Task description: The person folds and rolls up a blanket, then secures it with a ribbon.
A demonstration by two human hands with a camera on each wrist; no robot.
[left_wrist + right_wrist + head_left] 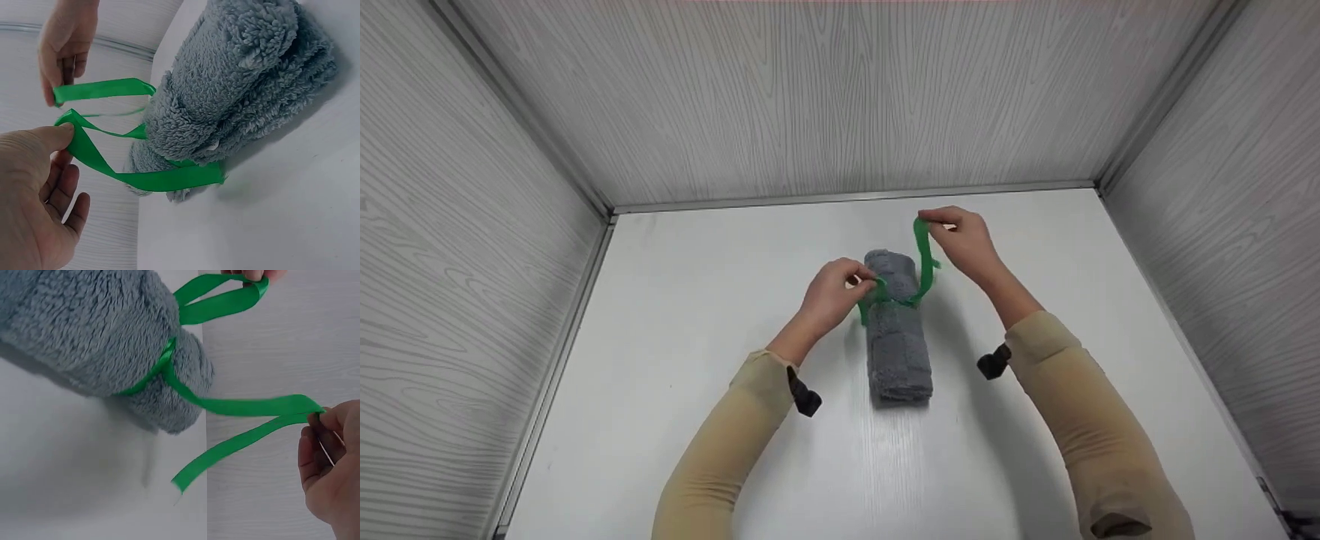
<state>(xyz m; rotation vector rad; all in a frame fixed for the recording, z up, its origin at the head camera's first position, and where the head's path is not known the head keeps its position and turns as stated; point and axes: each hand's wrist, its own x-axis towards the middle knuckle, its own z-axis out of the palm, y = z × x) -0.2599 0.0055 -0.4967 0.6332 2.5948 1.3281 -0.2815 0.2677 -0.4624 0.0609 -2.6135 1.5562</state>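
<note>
A grey fluffy towel [898, 352], rolled up, lies lengthwise on the white table. Around its middle runs a green ribbon [242, 406], crossed on top of the roll. My left hand [832, 294], just left of the towel, pinches one end of the ribbon between thumb and finger. That end is folded into a loop, and its tail [174, 179] hangs down beside the roll. Farther back and to the right, my right hand [966, 236] pinches the other end, lifted above the towel. From those fingertips a loose cut tail [208, 460] hangs down.
The white table [675, 390] is enclosed by grey wood-grain panels at the left, the back [840, 97] and the right. Black camera mounts [808, 401] sit on both sleeves near the wrists.
</note>
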